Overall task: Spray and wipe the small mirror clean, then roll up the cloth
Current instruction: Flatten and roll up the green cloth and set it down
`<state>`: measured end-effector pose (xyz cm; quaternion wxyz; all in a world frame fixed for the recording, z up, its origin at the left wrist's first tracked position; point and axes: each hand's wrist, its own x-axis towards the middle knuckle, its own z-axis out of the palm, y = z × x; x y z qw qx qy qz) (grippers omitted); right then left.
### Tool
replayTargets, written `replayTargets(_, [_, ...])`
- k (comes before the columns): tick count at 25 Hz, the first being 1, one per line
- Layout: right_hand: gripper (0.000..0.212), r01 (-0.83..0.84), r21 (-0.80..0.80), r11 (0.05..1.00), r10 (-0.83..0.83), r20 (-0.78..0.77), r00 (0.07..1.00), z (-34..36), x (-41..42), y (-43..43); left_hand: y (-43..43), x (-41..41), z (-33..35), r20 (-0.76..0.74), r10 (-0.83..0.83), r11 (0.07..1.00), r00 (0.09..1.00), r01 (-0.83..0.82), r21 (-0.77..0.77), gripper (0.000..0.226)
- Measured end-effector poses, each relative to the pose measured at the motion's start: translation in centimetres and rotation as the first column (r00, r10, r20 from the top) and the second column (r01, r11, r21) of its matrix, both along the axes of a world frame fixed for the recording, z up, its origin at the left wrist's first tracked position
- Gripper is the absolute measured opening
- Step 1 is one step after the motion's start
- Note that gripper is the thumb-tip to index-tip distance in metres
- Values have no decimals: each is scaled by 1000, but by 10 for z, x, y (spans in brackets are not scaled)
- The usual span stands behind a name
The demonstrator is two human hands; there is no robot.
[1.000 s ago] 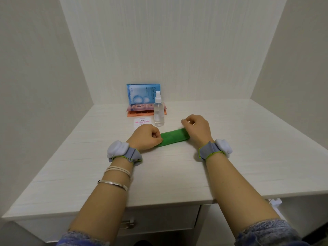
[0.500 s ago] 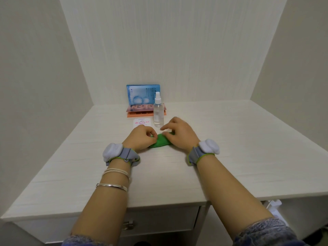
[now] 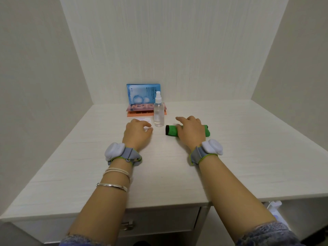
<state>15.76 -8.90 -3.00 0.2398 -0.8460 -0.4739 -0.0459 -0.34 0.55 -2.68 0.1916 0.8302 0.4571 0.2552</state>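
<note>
The green cloth (image 3: 171, 130) lies rolled into a short tube on the white desk (image 3: 248, 148), just right of the clear spray bottle (image 3: 158, 112). My right hand (image 3: 191, 132) rests on top of the roll with its fingers spread loosely and the index finger stretched forward; the roll sticks out on both sides of it. My left hand (image 3: 137, 133) is flat on the desk left of the bottle, fingers apart and holding nothing. It covers most of the small white mirror (image 3: 143, 119), of which only the far edge shows.
A blue packet (image 3: 142, 94) leans on the back wall behind the bottle, above a pink and orange flat pack (image 3: 140, 110). Walls close in the desk on the left, back and right. A drawer with a metal handle (image 3: 126, 225) sits under the front edge.
The cloth went from a flat strip to a rolled tube and moved right, past the bottle. My hands parted: the left let go and lies flat, the right moved right with the roll.
</note>
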Motion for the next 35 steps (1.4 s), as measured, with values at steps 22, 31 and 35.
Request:
replayTargets(22, [72, 114, -469, 876, -134, -9, 991, -23, 16, 25, 1, 10, -5, -174, 97, 994, 980, -104, -35, 39])
replayTargets(31, [72, 105, -456, 884, -135, -35, 990, -23, 27, 33, 7, 16, -7, -198, 170, 985, 965, -163, 49, 38])
replayTargets(35, [72, 138, -339, 930, -166, -53, 985, -20, 22, 27, 6, 15, -6, -202, 190, 981, 961, -192, 10, 44])
